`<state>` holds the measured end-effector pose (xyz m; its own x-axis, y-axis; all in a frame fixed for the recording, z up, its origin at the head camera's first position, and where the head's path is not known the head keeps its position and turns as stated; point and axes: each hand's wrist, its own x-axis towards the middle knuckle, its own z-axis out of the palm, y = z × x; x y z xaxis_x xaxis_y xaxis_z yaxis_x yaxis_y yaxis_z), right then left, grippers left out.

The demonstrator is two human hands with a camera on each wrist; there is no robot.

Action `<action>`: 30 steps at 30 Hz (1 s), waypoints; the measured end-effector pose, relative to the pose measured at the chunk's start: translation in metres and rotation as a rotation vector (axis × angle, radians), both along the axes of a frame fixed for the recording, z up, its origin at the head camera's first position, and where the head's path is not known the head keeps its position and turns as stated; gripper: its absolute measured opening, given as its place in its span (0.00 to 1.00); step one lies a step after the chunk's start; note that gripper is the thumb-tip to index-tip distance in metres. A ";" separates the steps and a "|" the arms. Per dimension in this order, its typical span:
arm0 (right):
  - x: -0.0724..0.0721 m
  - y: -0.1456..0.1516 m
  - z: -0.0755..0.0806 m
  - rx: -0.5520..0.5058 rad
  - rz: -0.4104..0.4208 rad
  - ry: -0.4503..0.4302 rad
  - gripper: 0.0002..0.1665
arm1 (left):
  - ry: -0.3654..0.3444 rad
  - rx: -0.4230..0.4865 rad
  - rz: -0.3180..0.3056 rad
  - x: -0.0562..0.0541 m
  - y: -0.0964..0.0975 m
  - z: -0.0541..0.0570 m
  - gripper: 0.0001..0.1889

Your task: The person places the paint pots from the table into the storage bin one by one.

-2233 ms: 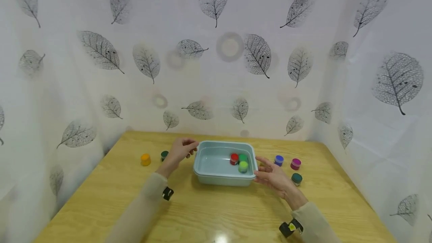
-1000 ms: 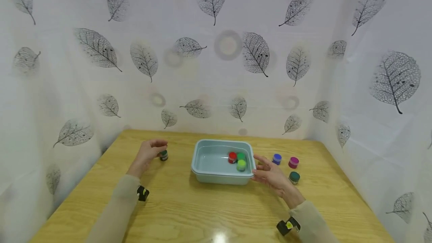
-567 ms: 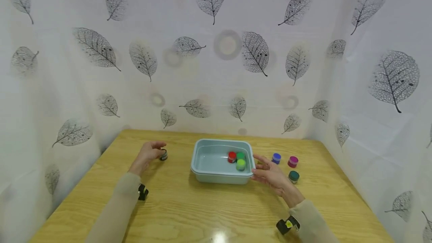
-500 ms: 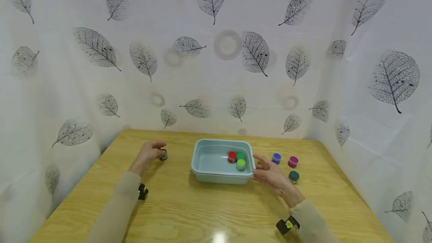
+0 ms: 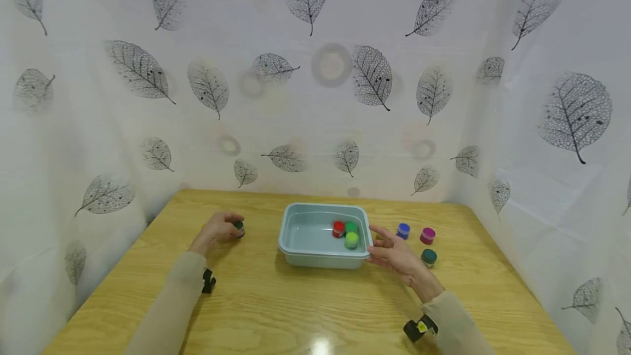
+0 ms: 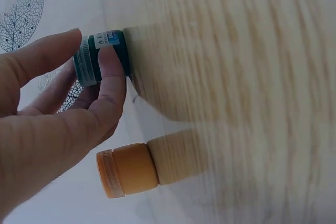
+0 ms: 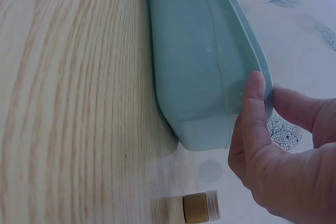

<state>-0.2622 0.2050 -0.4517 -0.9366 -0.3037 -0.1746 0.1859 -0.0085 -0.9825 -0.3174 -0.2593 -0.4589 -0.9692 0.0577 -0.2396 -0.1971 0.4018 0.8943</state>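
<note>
My left hand (image 5: 217,230) is at the left of the table, pinching a small dark green paint jar (image 6: 107,51) between thumb and fingers. The jar has a white label, and its base is at the wood surface. My right hand (image 5: 396,259) grips the right end of a pale blue plastic tub (image 5: 325,262), thumb and fingers on either side of its rim in the right wrist view. Inside the tub, toward its right end, are a red jar (image 5: 338,229), a green jar (image 5: 351,228) and a lime green jar (image 5: 351,241).
An orange paint jar (image 6: 131,171) stands beside the left hand, mostly hidden by it in the head view. Right of the tub are blue (image 5: 403,230), magenta (image 5: 428,235) and dark teal (image 5: 429,258) jars, plus a yellow-brown one (image 7: 197,208). A leaf-print curtain (image 5: 315,125) surrounds the table.
My left hand has left the tub's left end, moved left to the dark green jar and closed its fingers on it. My right hand has stayed on the tub.
</note>
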 end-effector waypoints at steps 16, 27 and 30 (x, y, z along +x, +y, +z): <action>0.002 0.000 0.002 -0.006 0.009 -0.003 0.42 | 0.038 -0.061 -0.028 -0.001 0.006 0.001 0.29; 0.001 0.000 0.002 -0.013 0.000 -0.007 0.41 | 0.042 0.117 -0.049 -0.001 0.017 0.015 0.30; 0.001 0.000 0.002 -0.013 -0.001 -0.009 0.41 | 0.059 0.143 -0.056 0.001 0.021 0.019 0.30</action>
